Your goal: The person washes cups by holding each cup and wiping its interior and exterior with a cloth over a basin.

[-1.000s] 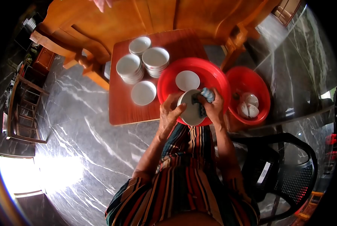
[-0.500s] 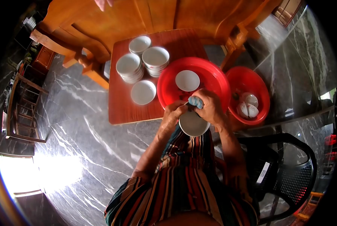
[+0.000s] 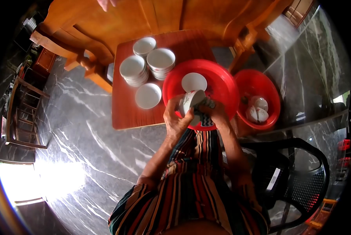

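Observation:
My left hand [image 3: 176,117] grips a white bowl [image 3: 189,101] by its side, over the near part of a large red basin [image 3: 226,84]. The bowl is tilted, and the floral pattern on its outside shows. A dark patterned cloth [image 3: 207,114] is in my right hand [image 3: 218,113], pressed against the bowl; the fingertips are partly hidden by it. Inside the basin, just beyond my hands, lies another white bowl [image 3: 194,82]. A single bowl [image 3: 148,96] sits on the wooden table [image 3: 124,113] to the left of the basin.
Stacks of white bowls [image 3: 132,66] stand behind the single one. To the right, a smaller red basin [image 3: 275,94] holds several bowls. A black chair [image 3: 320,156] is at the lower right, and a wooden bench [image 3: 132,19] lies beyond the table. Part of someone's hand [image 3: 106,4] shows at the top.
The held bowl has gone from facing up near my lap to tilted over the basin, showing its outside. My right hand has shifted, and the cloth is now spread beside the bowl.

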The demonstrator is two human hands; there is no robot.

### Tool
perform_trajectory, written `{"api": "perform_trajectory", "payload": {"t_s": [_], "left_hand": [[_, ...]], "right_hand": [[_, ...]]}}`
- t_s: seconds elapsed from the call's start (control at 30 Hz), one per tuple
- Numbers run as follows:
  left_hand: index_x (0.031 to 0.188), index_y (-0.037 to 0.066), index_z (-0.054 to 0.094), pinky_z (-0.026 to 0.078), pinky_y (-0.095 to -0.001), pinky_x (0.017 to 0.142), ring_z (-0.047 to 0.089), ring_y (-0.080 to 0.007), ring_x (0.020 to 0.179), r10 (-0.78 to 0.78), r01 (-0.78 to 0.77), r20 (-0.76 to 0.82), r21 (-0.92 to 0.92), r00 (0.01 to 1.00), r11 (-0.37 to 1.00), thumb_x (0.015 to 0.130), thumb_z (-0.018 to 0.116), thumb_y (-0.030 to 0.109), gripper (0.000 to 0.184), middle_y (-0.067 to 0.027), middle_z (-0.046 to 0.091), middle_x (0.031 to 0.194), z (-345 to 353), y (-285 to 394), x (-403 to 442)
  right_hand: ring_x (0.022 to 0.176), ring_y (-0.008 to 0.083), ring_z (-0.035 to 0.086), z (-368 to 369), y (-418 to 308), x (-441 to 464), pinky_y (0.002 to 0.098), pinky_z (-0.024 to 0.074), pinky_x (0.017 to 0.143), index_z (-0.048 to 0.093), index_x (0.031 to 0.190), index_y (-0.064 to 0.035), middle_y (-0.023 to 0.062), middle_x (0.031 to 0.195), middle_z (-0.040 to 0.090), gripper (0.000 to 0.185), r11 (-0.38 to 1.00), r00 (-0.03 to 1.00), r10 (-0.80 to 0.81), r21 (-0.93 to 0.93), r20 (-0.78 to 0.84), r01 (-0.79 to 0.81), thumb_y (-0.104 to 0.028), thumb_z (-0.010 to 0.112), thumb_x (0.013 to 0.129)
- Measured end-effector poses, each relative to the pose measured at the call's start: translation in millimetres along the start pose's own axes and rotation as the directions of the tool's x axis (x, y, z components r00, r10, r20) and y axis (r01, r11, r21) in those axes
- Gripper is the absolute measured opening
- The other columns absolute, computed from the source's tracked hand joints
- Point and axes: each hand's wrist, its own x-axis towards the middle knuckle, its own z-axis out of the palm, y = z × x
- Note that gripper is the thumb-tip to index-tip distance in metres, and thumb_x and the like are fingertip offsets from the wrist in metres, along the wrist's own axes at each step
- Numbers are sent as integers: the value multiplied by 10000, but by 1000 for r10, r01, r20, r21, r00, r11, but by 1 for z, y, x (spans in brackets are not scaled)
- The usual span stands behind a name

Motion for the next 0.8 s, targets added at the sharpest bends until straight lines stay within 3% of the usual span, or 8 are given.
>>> {"api": "perform_trajectory", "payload": {"t_s": [0.13, 0.23, 0.3, 0.33, 0.6, 0.67, 0.73, 0.8], "left_hand": [[1103, 14, 523, 477, -379, 750, 573, -303, 892, 246, -244, 27, 267, 969, 932, 637, 732, 179, 536, -155, 577, 992, 2, 1, 3], [1112, 14, 500, 479, -403, 733, 573, -337, 868, 238, -241, 45, 267, 970, 933, 633, 730, 175, 555, -161, 580, 975, 3, -12, 10], [1087, 12, 490, 485, -405, 713, 579, -343, 846, 196, -214, 87, 328, 977, 920, 643, 716, 172, 522, -179, 584, 941, 4, -12, 16], [1087, 12, 490, 485, -405, 713, 579, -343, 846, 195, -213, 87, 328, 977, 920, 643, 716, 172, 522, -179, 584, 941, 4, -15, 20], [1091, 37, 469, 482, -429, 734, 577, -353, 850, 313, -405, 291, 348, 904, 846, 642, 688, 190, 523, -191, 591, 905, 35, -64, 24], [1092, 37, 466, 476, -419, 767, 572, -340, 888, 142, -323, 408, 416, 902, 850, 627, 692, 175, 535, -190, 591, 927, 44, -65, 22], [1093, 34, 464, 468, -406, 793, 559, -331, 929, 1, -230, 439, 468, 898, 853, 626, 690, 176, 538, -191, 585, 951, 54, -67, 22], [1070, 25, 474, 477, -420, 772, 580, -346, 891, 95, -365, 464, 537, 881, 760, 646, 686, 188, 502, -198, 598, 921, 65, -78, 21]], "right_hand": [[709, 104, 598, -13, 39, 15, 238, 481, 617, 609, 949, 28, 31, 838, 635, 224, 998, 998, -64, 13, 9, 64, -58, 667, 751], [727, 102, 596, -26, 62, 28, 233, 477, 632, 605, 960, -1, 31, 831, 638, 206, 741, 851, -523, -465, 52, 484, -62, 660, 771], [740, 110, 598, -28, 37, 9, 241, 477, 652, 605, 953, -27, 38, 831, 646, 169, 951, 908, -301, -159, -290, 265, -89, 648, 801], [724, 117, 597, -35, 36, 9, 254, 475, 655, 608, 944, -46, 41, 824, 654, 168, 865, 825, -444, -407, -349, 294, -134, 656, 808], [754, 219, 588, -46, 16, -9, 351, 472, 675, 562, 1015, -19, 140, 873, 621, 424, 780, 728, -553, -559, -405, 282, -337, 698, 771], [760, 221, 590, -49, 27, -5, 351, 473, 681, 562, 1022, -15, 144, 880, 621, 439, 775, 724, -555, -571, -410, 271, -346, 701, 768], [725, 120, 582, -48, 31, -1, 269, 473, 673, 583, 967, -12, 66, 827, 650, 222, 738, 661, -623, -595, -419, 319, -104, 670, 785], [723, 119, 583, -45, 31, -3, 267, 474, 671, 582, 966, -9, 66, 825, 651, 219, 770, 669, -600, -543, -438, 335, -104, 670, 788]]}}
